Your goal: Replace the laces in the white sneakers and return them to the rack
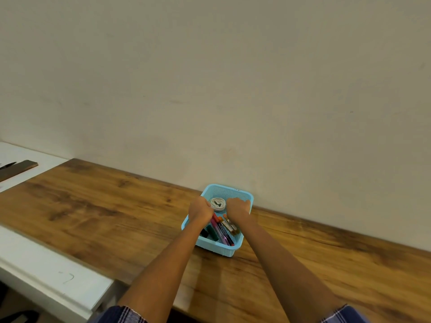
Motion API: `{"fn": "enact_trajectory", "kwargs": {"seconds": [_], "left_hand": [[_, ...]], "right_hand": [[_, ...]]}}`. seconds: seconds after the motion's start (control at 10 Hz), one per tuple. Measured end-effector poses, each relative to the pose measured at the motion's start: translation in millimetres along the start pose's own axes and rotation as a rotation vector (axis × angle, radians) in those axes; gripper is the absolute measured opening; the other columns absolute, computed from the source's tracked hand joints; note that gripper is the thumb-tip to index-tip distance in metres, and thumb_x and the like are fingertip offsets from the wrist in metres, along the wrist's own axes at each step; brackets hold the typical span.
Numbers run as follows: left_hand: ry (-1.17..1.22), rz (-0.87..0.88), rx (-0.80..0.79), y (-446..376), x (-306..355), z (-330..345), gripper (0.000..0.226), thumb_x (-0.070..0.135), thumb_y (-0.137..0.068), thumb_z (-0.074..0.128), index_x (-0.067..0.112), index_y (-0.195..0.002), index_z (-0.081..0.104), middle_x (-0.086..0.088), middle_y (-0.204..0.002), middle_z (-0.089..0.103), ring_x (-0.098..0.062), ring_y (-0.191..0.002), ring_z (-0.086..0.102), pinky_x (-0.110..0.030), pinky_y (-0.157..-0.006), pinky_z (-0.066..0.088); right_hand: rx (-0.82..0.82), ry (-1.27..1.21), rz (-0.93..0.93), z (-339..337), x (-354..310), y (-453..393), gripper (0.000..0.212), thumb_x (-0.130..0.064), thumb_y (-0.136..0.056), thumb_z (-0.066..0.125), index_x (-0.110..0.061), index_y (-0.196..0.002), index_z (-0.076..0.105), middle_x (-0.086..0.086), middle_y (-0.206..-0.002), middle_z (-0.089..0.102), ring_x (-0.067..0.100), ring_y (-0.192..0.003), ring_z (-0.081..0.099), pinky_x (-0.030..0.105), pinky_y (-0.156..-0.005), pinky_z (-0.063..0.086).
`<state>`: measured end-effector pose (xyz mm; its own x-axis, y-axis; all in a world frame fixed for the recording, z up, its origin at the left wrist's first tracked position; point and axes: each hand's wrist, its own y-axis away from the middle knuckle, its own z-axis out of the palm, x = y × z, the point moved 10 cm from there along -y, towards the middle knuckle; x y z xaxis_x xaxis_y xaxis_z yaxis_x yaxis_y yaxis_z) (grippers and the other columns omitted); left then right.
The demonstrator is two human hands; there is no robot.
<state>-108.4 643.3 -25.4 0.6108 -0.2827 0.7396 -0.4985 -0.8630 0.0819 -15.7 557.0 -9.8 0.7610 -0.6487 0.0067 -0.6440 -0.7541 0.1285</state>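
Note:
A light blue plastic basket (235, 191) stands on the wooden table against the wall. A coiled white lace (218, 203) lies in its far half, and several pens and markers (221, 230) fill the near half. My left hand (200, 209) has its fingers curled over the basket's left rim. My right hand (238, 208) is curled over the right rim. Both hands sit either side of the lace without touching it. No sneakers are in view.
The wooden table (116, 206) runs left and right along a plain beige wall. A white surface (46, 264) adjoins it at the left, with a dark flat board (16, 170) at its far end.

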Motion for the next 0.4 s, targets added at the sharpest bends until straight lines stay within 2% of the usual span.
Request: {"fn": "enact_trajectory", "kwargs": {"seconds": [0.1,0.2,0.4], "left_hand": [[0.011,0.008,0.001,-1,-1,1,0.03,-0.003,-0.083,0.058,0.014,-0.059,0.053,-0.015,-0.084,0.067,-0.031,-0.083,0.069,-0.044,-0.074,0.058],[0.028,0.005,-0.012,-2,-2,3,0.01,-0.002,-0.084,0.059,0.004,-0.086,0.068,-0.015,-0.095,0.068,-0.031,-0.087,0.068,-0.042,-0.076,0.058],[0.018,0.005,-0.014,1,-3,5,0.012,-0.003,-0.085,0.059,0.004,-0.087,0.068,-0.016,-0.1,0.068,-0.031,-0.088,0.067,-0.042,-0.076,0.057]], "right_hand": [[0.003,-0.004,-0.012,0,0,0,0.024,-0.009,-0.093,0.052,-0.01,-0.117,0.055,0.004,-0.118,0.063,0.022,-0.113,0.057,0.036,-0.104,0.031],[-0.01,-0.004,-0.011,0,0,1,0.024,-0.007,-0.091,0.054,-0.01,-0.115,0.056,0.004,-0.116,0.064,0.022,-0.112,0.057,0.036,-0.105,0.03],[0.088,-0.014,-0.007,-17,0,3,0.024,-0.004,-0.093,0.048,-0.01,-0.115,0.056,0.005,-0.113,0.064,0.022,-0.107,0.059,0.036,-0.101,0.034]]}}
